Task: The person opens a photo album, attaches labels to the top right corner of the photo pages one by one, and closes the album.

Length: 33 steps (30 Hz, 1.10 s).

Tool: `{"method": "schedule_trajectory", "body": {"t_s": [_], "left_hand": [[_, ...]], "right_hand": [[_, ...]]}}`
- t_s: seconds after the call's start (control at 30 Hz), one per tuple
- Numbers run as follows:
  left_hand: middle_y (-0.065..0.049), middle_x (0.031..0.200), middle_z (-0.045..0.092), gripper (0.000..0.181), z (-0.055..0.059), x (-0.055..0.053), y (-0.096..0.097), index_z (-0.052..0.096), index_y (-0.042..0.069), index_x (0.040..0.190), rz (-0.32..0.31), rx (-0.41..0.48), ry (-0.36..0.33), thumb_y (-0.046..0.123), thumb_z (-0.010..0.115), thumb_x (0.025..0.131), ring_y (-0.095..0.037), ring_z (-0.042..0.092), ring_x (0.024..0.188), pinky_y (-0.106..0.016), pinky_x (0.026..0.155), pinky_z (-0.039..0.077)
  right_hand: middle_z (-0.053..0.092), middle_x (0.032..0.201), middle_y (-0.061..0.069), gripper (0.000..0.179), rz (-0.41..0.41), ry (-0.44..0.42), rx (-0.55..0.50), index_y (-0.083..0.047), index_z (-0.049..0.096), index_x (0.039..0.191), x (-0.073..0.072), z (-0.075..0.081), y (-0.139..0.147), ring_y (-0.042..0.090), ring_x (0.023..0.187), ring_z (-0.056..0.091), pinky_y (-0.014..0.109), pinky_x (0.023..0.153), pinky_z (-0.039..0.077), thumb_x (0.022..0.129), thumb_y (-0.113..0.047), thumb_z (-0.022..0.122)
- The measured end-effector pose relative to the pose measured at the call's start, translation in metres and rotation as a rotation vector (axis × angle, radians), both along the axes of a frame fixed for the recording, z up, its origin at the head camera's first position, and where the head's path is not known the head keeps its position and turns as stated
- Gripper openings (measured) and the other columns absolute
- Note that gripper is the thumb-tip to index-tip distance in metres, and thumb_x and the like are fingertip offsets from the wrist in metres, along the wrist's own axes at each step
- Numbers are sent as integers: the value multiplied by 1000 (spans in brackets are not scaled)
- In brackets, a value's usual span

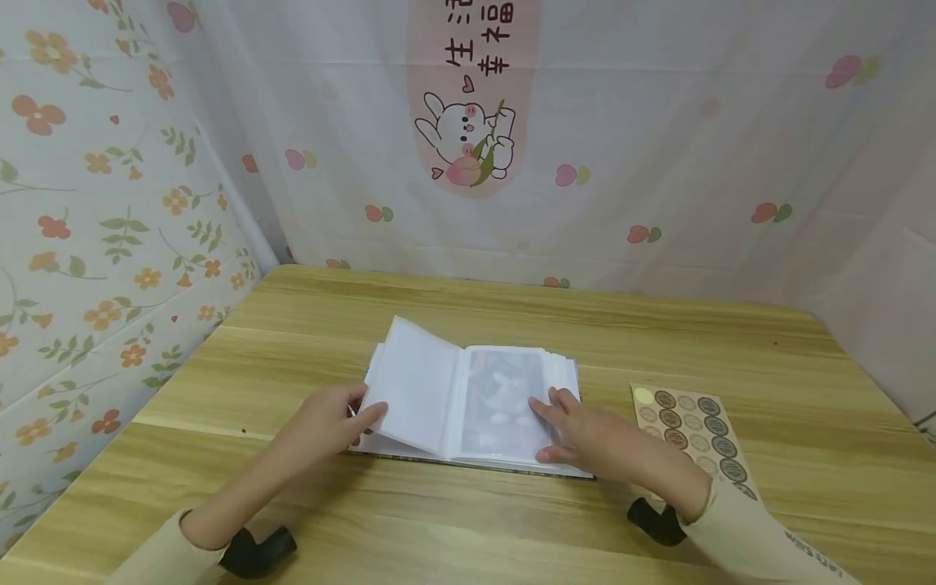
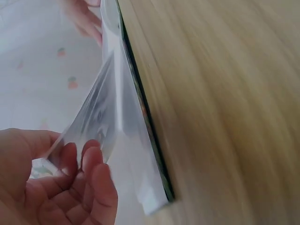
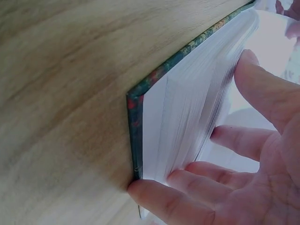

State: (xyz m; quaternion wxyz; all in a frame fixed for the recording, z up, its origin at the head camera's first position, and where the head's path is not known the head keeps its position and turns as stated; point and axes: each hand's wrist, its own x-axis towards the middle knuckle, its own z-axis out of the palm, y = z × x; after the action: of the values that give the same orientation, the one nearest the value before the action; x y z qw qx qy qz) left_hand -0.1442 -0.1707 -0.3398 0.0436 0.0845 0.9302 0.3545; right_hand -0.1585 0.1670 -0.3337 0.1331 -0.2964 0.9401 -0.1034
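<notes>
A photo album [image 1: 500, 406] lies open on the table, with a rabbit picture faintly visible under its right-hand page. My left hand [image 1: 331, 413] pinches the outer edge of a raised clear page sleeve [image 2: 93, 112] between thumb and fingers. That leaf slants up over the album's left side. Across the album, my right hand [image 1: 588, 431] rests along the right edge, thumb and fingertips on the pages. In the right wrist view its fingers, fairly straight, touch the stacked page edges [image 3: 187, 122] and the dark patterned cover [image 3: 136, 136].
To the right lies a brown sheet of round stickers [image 1: 687, 431], partly behind my right forearm. The wooden table [image 1: 307, 325] meets a patterned curtain [image 1: 621, 122] at the back and a floral one [image 1: 95, 203] at left. Black curved pieces [image 1: 259, 552] sit by both wrists.
</notes>
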Motion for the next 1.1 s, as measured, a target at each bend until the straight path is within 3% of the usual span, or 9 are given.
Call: {"method": "schedule_trajectory", "body": {"t_s": [0.23,0.5,0.7,0.93,1.1], "left_hand": [[0,58,54,29,-5,-2,-12,50,7,66,-9,-17,-80,22,61,89,-11,47,46,-25,45,38],[2,52,46,33,-16,-8,-19,48,9,64,-27,-80,-120,26,61,89,-10,41,43,-24,41,35],[3,48,44,34,-15,-5,-19,48,9,63,-57,-77,-170,25,61,89,-10,40,41,-24,41,35],[3,49,43,33,-16,-6,-17,48,9,64,-50,-118,-160,25,62,89,-11,40,41,-25,43,36],[2,52,44,34,-15,-7,-18,49,10,63,-50,-211,-124,29,62,88,-12,41,48,-25,48,35]], "right_hand": [[31,139,35,70,-12,-21,1,-1,37,141,1,1,-2,48,115,49,55,88,45,88,-43,57],[31,141,34,70,-35,-27,-10,-1,37,141,2,1,-3,47,116,50,54,90,44,88,-42,58],[31,141,34,70,-29,-25,-9,-1,37,141,2,2,-2,48,115,50,55,90,44,88,-41,58],[34,138,35,70,-14,-2,-5,0,39,139,4,2,-3,47,111,53,53,86,47,86,-41,59],[33,138,35,71,-12,1,-8,0,39,139,3,1,-3,47,110,54,52,85,47,86,-42,60]]}}
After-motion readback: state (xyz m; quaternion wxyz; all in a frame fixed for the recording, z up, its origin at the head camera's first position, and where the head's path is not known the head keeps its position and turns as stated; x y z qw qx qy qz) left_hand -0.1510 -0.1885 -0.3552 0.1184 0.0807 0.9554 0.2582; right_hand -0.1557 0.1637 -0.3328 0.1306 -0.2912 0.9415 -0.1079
